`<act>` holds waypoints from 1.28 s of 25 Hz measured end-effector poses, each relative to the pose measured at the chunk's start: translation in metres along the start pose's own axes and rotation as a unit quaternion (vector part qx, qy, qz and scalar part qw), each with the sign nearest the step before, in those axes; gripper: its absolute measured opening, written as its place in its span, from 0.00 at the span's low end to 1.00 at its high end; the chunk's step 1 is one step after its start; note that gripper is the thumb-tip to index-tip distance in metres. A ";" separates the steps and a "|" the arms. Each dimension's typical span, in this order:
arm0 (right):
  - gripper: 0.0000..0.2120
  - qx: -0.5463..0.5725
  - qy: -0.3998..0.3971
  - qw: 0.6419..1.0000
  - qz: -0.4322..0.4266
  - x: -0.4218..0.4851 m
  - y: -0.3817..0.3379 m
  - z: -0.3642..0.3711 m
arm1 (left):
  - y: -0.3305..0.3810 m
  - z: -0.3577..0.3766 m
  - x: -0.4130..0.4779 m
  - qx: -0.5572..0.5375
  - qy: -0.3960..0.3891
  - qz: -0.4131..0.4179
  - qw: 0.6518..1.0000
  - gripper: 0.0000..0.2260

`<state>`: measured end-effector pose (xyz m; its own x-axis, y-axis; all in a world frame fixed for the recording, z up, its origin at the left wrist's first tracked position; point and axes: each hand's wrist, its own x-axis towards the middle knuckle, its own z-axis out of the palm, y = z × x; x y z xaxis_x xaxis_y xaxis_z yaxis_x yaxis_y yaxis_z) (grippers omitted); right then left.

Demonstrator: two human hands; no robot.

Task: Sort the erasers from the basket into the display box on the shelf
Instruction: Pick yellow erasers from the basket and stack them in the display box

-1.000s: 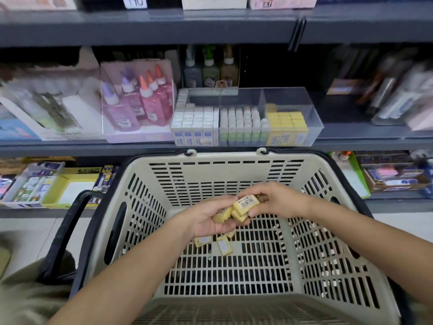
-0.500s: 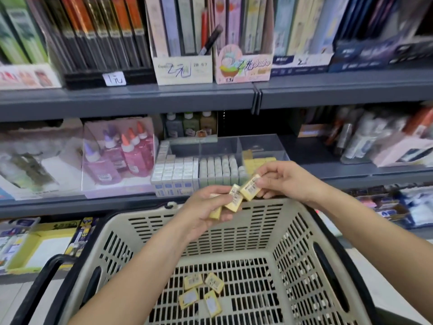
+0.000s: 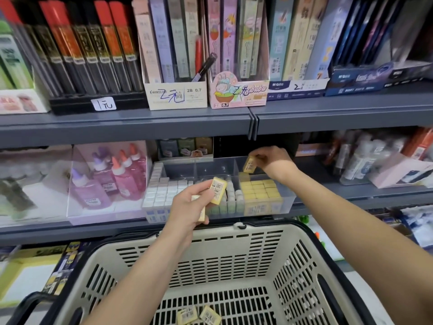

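Note:
A clear display box (image 3: 287, 202) on the middle shelf holds rows of white, pale green and yellow erasers. My right hand (image 3: 273, 161) pinches one yellow eraser (image 3: 249, 164) above the back of the yellow compartment (image 3: 260, 191). In front of the box, my left hand (image 3: 191, 205) grips two yellow erasers: one barcoded eraser (image 3: 218, 190) sticks up, and another eraser (image 3: 201, 211) lies lower in the palm. The beige basket (image 3: 234, 242) is below, with a few yellow erasers (image 3: 199, 315) on its floor.
Pink and purple glue bottles (image 3: 110, 177) stand in a clear case left of the box. Boxes of pencil leads and pens (image 3: 175, 95) fill the shelf above. White bottles (image 3: 358, 160) stand to the right. The basket's black handle (image 3: 30, 301) hangs at lower left.
Both hands rose out of the basket with erasers. My right hand took one eraser away from the left and reached over the yellow compartment. The view tilted up toward the shelves.

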<state>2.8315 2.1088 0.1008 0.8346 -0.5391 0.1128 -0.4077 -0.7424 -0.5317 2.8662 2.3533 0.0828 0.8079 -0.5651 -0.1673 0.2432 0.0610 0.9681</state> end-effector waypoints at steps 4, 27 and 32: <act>0.12 -0.004 0.031 0.999 0.000 0.015 -0.005 0.002 | 0.005 -0.001 0.003 0.001 0.007 -0.006 1.000 0.10; 0.08 0.222 -0.034 0.974 -0.032 -0.020 -0.029 -0.027 | 0.021 0.029 0.023 0.070 0.051 0.012 0.996 0.09; 0.10 -0.008 0.026 0.999 -0.032 0.016 -0.007 -0.018 | 0.016 0.027 0.024 0.114 0.025 0.078 0.990 0.11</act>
<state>2.8409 2.0983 0.1211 0.8390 -0.5099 0.1897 -0.3605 -0.7822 -0.5081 2.8748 2.3188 0.0996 0.8533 -0.5211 -0.0168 -0.0085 -0.0461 0.9989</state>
